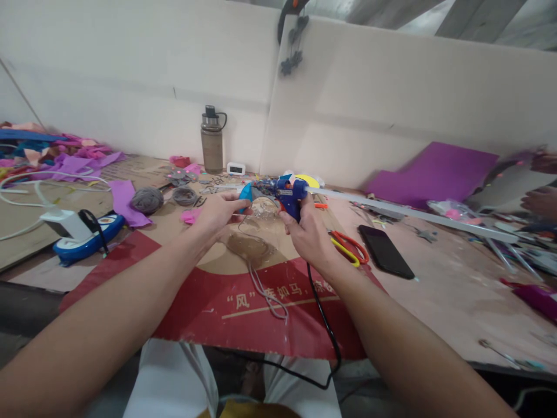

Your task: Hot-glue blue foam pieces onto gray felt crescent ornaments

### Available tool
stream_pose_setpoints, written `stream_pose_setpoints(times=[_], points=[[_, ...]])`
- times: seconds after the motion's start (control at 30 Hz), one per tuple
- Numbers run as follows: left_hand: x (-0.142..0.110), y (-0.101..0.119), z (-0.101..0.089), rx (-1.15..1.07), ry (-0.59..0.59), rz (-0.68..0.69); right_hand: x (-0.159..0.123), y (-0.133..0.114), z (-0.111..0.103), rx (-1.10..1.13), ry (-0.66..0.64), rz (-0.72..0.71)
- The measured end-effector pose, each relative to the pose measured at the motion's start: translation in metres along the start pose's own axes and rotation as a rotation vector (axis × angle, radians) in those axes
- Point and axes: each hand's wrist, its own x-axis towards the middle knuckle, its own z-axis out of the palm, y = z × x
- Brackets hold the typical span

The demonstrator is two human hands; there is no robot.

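In my left hand point(224, 210), a small blue piece point(246, 193), perhaps felt, is pinched between the fingertips. My right hand point(310, 229) is wrapped round the handle of a blue hot glue gun point(290, 193), whose nozzle points left toward the blue piece. A long whitish glue stick point(404, 210) juts from the gun's back to the right. Below, the gun's black cable point(325, 331) drops over the table edge. A looped grey cord point(266, 293) lies on a red and brown cardboard sheet point(183, 313) between my forearms, beside a brown glossy patch point(252, 249).
Scissors with orange and yellow handles point(350, 248) and a black phone point(385, 251) lie to the right. A bottle point(212, 142) stands by the back wall. Grey yarn balls point(147, 200) and a blue power strip point(89, 241) sit left. Another person's hand point(539, 200) shows far right.
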Motion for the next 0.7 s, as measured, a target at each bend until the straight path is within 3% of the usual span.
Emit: stream_pose_setpoints(times=[0.7], points=[[0.0016, -0.0016, -0.0008, 0.049, -0.006, 0.016, 0.0000, -0.0056, -0.0012, 0.019, 0.011, 0.022]])
